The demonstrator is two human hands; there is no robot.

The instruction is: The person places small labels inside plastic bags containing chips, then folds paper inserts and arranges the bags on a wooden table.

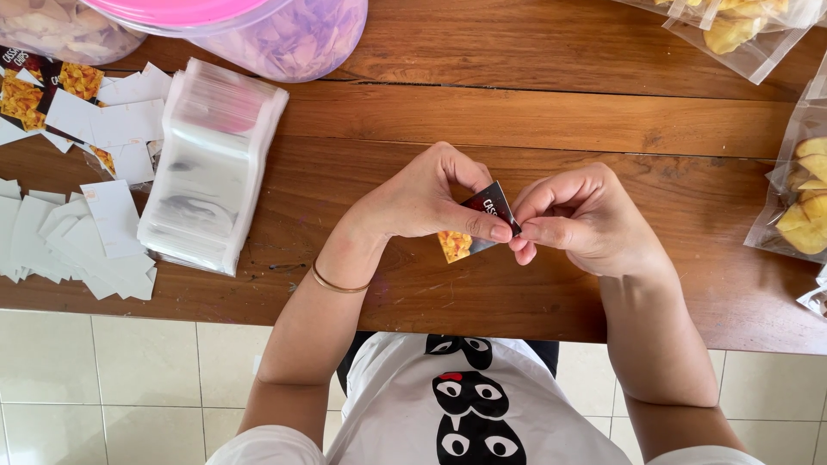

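A small printed label sticker [469, 232], dark with a yellow snack picture, is pinched between both hands above the wooden table [534, 120]. My left hand [422, 202] grips it with thumb and fingers from the left; a thin bracelet circles that wrist. Right beside it, my right hand [581, 220] picks at the label's right corner with its fingertips. Most of the label is hidden by my fingers.
A stack of clear plastic pouches [211, 164] lies at the left. Loose labels [77, 224], mostly white backs up, are spread at the far left. A pink-lidded tub [276, 34] stands at the back. Filled chip bags [797, 194] lie along the right edge.
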